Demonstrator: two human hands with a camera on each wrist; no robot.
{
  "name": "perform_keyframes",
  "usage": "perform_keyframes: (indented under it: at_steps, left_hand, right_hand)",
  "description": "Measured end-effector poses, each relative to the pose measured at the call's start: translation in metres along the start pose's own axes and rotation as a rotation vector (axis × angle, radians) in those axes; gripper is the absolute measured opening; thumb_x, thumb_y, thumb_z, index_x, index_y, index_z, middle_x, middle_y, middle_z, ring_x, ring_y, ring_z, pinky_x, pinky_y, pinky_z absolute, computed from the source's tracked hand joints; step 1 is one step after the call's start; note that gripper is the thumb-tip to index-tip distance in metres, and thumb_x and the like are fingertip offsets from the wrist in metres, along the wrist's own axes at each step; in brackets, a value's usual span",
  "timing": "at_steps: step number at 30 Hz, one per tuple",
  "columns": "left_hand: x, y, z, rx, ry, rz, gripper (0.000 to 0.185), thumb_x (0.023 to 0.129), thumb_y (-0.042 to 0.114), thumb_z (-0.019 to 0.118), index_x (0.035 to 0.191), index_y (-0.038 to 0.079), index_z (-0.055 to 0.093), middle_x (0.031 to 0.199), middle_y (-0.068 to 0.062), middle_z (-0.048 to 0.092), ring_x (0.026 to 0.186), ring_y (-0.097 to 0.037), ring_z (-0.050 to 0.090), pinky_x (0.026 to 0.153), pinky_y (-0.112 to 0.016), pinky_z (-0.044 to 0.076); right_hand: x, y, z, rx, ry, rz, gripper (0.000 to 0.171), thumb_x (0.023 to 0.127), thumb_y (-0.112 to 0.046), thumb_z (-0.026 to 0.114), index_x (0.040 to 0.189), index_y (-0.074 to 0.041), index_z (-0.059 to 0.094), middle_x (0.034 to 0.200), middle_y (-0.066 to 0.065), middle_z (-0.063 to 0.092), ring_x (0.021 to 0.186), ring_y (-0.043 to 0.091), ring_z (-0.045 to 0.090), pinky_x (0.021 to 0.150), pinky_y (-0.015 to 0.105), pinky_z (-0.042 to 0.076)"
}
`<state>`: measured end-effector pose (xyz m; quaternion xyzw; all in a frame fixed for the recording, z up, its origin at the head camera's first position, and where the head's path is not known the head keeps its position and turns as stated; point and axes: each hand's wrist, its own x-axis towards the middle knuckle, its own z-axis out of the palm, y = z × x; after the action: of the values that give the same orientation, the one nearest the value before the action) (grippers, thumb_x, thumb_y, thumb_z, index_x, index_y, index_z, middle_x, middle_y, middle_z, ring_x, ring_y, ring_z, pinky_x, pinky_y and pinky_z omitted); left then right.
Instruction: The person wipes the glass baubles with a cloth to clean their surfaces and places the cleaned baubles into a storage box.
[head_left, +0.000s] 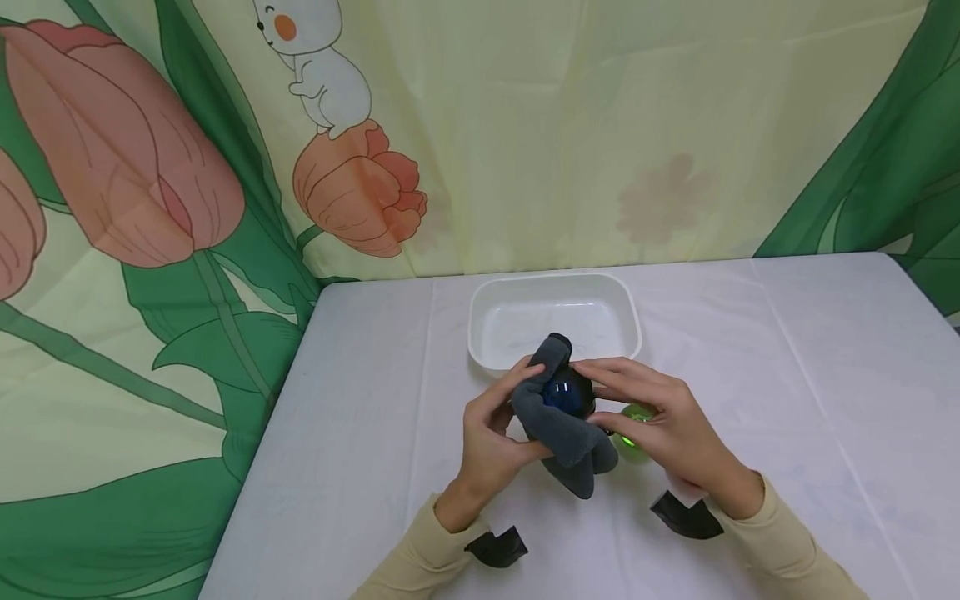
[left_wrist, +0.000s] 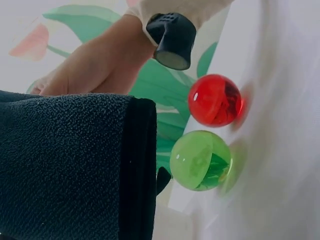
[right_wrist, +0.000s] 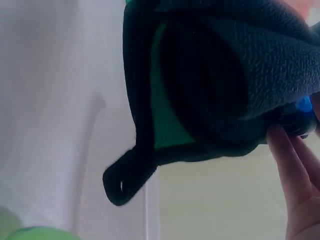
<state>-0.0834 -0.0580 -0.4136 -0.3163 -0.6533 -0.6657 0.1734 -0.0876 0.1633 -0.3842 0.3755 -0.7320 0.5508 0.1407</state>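
Observation:
A dark grey cloth (head_left: 558, 429) wraps partway round a dark blue clear ball (head_left: 568, 390), both held above the table. My left hand (head_left: 489, 433) grips the cloth from the left, thumb and fingers spread along its fold. From the right, my right hand (head_left: 667, 412) holds the ball's exposed side between thumb and fingers. In the right wrist view, the cloth's black edging ends in a small loop (right_wrist: 122, 181), and a slip of blue ball (right_wrist: 304, 104) shows beside fingertips. A green clear ball (head_left: 639, 414) sits behind the right hand, partly covered by it.
Behind the hands stands a white rectangular tray (head_left: 555, 280) on the white-covered table (head_left: 360, 433). A red clear ball (left_wrist: 214, 100) lies beside the green ball in the left wrist view; the head view hides it. A printed curtain (head_left: 525, 150) hangs along the table's back edge.

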Motion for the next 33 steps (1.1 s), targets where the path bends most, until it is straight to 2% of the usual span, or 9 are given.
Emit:
perform_keyframes:
  at_steps: [3, 5, 8, 12, 15, 21, 29, 31, 33]
  left_hand:
    - [0.0, 0.0, -0.001, 0.003, -0.005, 0.002, 0.075, 0.06, -0.021, 0.082, 0.13, -0.008, 0.057, 0.137, -0.03, 0.055, 0.124, -0.027, 0.059, 0.097, -0.04, 0.054]
    - [0.001, 0.001, -0.001, 0.015, -0.001, 0.002, 0.074, 0.061, -0.02, 0.082, 0.129, -0.008, 0.058, 0.136, -0.029, 0.055, 0.121, -0.026, 0.061, 0.094, -0.038, 0.056]
    - [0.001, 0.0, -0.001, 0.034, 0.011, -0.001, 0.072, 0.062, -0.018, 0.083, 0.129, -0.007, 0.058, 0.136, -0.028, 0.057, 0.117, -0.024, 0.063, 0.089, -0.037, 0.058]
    - [0.002, 0.0, -0.001, 0.051, 0.025, -0.021, 0.07, 0.063, -0.015, 0.084, 0.128, -0.007, 0.059, 0.135, -0.026, 0.058, 0.116, -0.025, 0.064, 0.086, -0.037, 0.06]
    - [0.002, -0.001, -0.001, 0.046, 0.028, -0.041, 0.069, 0.064, -0.015, 0.084, 0.128, -0.007, 0.06, 0.135, -0.026, 0.058, 0.118, -0.025, 0.063, 0.085, -0.036, 0.06]
    - [-0.002, -0.002, 0.001, 0.038, 0.03, -0.052, 0.068, 0.066, -0.015, 0.083, 0.129, -0.007, 0.059, 0.135, -0.027, 0.058, 0.116, -0.025, 0.064, 0.085, -0.036, 0.06]
    - [-0.003, -0.003, 0.001, 0.043, 0.026, -0.062, 0.068, 0.067, -0.014, 0.082, 0.13, -0.006, 0.058, 0.136, -0.026, 0.057, 0.116, -0.024, 0.064, 0.086, -0.036, 0.059]
    - [-0.003, -0.002, 0.002, 0.046, 0.024, -0.064, 0.069, 0.067, -0.014, 0.083, 0.13, -0.006, 0.058, 0.136, -0.026, 0.057, 0.116, -0.024, 0.064, 0.086, -0.036, 0.059]
    - [-0.002, -0.001, 0.004, 0.052, 0.022, -0.063, 0.069, 0.067, -0.014, 0.083, 0.13, -0.006, 0.058, 0.137, -0.026, 0.057, 0.117, -0.025, 0.064, 0.087, -0.036, 0.059]
  right_hand:
    - [-0.002, -0.001, 0.001, 0.028, -0.012, 0.07, 0.068, 0.068, 0.021, 0.077, 0.131, 0.003, 0.061, 0.13, 0.012, 0.064, 0.117, 0.01, 0.063, 0.087, 0.026, 0.057]
    - [-0.002, 0.0, 0.0, 0.023, -0.023, 0.102, 0.068, 0.069, 0.021, 0.077, 0.132, 0.002, 0.061, 0.131, 0.01, 0.063, 0.117, 0.009, 0.063, 0.088, 0.026, 0.057]
    - [-0.001, 0.0, 0.0, -0.006, -0.037, 0.093, 0.068, 0.07, 0.018, 0.077, 0.134, 0.001, 0.06, 0.132, 0.012, 0.063, 0.119, 0.009, 0.062, 0.091, 0.025, 0.055]
    - [0.002, 0.003, -0.001, -0.115, -0.031, -0.026, 0.05, 0.088, -0.013, 0.074, 0.133, 0.001, 0.06, 0.134, 0.015, 0.061, 0.126, 0.011, 0.058, 0.098, 0.02, 0.05]
    - [0.004, 0.005, -0.001, -0.175, -0.028, -0.134, 0.049, 0.095, -0.035, 0.063, 0.129, 0.001, 0.064, 0.134, 0.017, 0.06, 0.129, 0.013, 0.055, 0.1, 0.016, 0.047]
    - [0.004, 0.01, -0.001, -0.155, -0.051, -0.239, 0.04, 0.096, -0.029, 0.063, 0.121, 0.002, 0.068, 0.13, 0.021, 0.061, 0.128, 0.018, 0.056, 0.099, 0.017, 0.048]
    - [0.004, 0.007, -0.001, -0.191, -0.059, -0.211, 0.044, 0.097, -0.032, 0.06, 0.125, 0.002, 0.066, 0.13, 0.02, 0.062, 0.126, 0.017, 0.057, 0.096, 0.014, 0.048]
    - [0.004, 0.006, -0.002, -0.18, -0.051, -0.175, 0.044, 0.096, -0.031, 0.062, 0.126, 0.001, 0.066, 0.13, 0.019, 0.062, 0.126, 0.016, 0.058, 0.096, 0.014, 0.049]
    - [0.003, 0.005, -0.003, -0.123, -0.045, -0.106, 0.042, 0.092, -0.02, 0.068, 0.127, 0.002, 0.065, 0.13, 0.018, 0.062, 0.124, 0.013, 0.059, 0.095, 0.016, 0.05]
